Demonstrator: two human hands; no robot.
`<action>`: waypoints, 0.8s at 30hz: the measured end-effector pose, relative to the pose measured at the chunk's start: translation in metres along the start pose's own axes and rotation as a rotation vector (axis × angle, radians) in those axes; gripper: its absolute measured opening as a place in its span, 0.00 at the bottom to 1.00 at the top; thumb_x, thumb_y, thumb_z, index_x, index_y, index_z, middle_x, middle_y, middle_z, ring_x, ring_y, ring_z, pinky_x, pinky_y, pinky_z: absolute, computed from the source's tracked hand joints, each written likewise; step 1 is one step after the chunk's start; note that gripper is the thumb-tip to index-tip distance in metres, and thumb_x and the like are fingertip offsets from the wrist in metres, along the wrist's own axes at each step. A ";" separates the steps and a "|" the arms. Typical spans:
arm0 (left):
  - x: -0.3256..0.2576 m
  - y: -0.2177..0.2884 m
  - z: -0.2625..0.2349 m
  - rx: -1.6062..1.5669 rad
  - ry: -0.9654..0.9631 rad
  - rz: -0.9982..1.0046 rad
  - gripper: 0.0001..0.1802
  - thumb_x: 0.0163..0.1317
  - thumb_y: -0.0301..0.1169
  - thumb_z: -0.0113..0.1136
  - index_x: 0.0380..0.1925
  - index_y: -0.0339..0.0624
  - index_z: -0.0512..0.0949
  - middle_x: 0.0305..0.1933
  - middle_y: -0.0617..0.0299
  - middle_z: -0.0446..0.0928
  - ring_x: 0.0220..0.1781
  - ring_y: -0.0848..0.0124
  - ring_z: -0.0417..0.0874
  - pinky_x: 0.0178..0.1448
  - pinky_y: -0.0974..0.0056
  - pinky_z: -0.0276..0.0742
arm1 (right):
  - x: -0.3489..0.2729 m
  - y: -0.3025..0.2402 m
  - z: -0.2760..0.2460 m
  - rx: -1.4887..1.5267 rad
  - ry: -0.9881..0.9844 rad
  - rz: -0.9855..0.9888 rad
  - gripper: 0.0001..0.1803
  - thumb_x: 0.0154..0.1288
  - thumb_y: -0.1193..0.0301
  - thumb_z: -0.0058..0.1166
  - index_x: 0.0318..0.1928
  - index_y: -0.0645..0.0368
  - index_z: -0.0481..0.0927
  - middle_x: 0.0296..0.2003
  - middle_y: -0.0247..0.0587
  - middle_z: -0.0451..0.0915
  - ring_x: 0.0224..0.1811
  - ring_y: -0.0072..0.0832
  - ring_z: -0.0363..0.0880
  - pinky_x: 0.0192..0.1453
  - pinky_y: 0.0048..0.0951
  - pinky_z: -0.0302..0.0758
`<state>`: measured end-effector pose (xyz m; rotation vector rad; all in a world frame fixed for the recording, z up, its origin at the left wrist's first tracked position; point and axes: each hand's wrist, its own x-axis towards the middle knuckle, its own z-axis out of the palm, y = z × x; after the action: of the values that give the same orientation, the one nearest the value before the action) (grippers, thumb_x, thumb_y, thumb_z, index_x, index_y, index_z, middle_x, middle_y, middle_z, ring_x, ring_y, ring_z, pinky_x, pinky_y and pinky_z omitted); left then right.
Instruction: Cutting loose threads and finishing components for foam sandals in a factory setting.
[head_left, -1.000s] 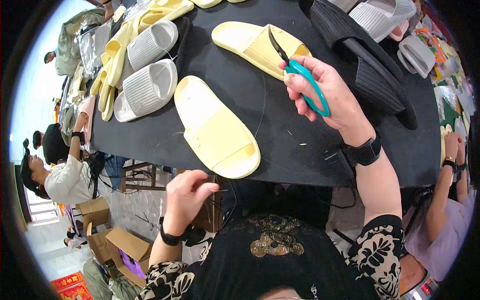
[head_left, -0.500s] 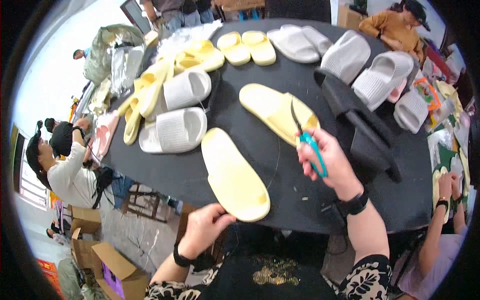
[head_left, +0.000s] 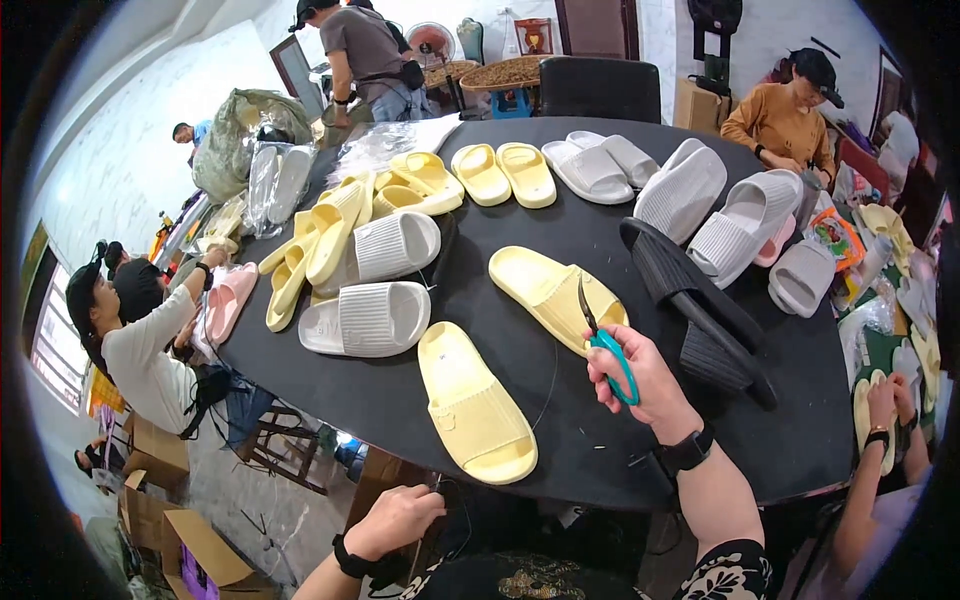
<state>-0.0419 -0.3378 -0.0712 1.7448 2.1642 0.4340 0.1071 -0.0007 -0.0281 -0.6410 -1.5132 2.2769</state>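
Where slippers [head_left: 475, 415] lie, black tabletop [head_left: 365, 400], pale walls [head_left: 145, 145]

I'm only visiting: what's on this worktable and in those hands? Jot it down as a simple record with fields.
Right hand: holding teal-handled scissors
Left hand: near the front edge of the black table; grip unclear
Closest footwear: near yellow slipper, sole down
Beyond it: far yellow slipper, partly hidden by scissors and hand
Left side: ribbed grey slippers
Right side: black slippers, overlapping
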 end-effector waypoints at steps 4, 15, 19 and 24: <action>-0.030 -0.034 0.019 0.052 -0.089 -0.142 0.06 0.54 0.31 0.59 0.29 0.41 0.77 0.29 0.54 0.77 0.33 0.53 0.79 0.35 0.55 0.76 | -0.002 -0.002 0.000 0.030 -0.009 -0.020 0.17 0.61 0.69 0.56 0.48 0.64 0.71 0.22 0.32 0.73 0.14 0.16 0.72 0.12 0.16 0.66; -0.018 -0.022 -0.034 -0.247 0.302 -0.363 0.09 0.55 0.25 0.60 0.36 0.34 0.78 0.31 0.49 0.79 0.33 0.57 0.81 0.36 0.63 0.75 | -0.005 -0.001 0.003 0.091 0.030 -0.058 0.17 0.61 0.68 0.56 0.47 0.63 0.70 0.21 0.32 0.73 0.14 0.17 0.72 0.12 0.17 0.65; 0.031 0.011 -0.068 -0.182 0.424 -0.141 0.10 0.53 0.21 0.60 0.37 0.33 0.76 0.39 0.51 0.77 0.33 0.62 0.80 0.37 0.66 0.75 | -0.003 0.000 -0.007 0.123 0.025 -0.096 0.18 0.61 0.67 0.56 0.48 0.63 0.70 0.22 0.33 0.73 0.15 0.17 0.72 0.11 0.18 0.65; 0.070 0.015 -0.081 -0.066 0.386 0.017 0.24 0.51 0.24 0.64 0.50 0.35 0.72 0.51 0.48 0.73 0.51 0.53 0.75 0.56 0.58 0.71 | 0.001 -0.005 -0.003 0.142 0.041 -0.106 0.19 0.60 0.67 0.56 0.49 0.64 0.70 0.22 0.33 0.73 0.15 0.17 0.72 0.11 0.18 0.65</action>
<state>-0.0774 -0.2682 0.0037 1.7592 2.3555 0.9012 0.1075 0.0037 -0.0247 -0.5507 -1.3208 2.2518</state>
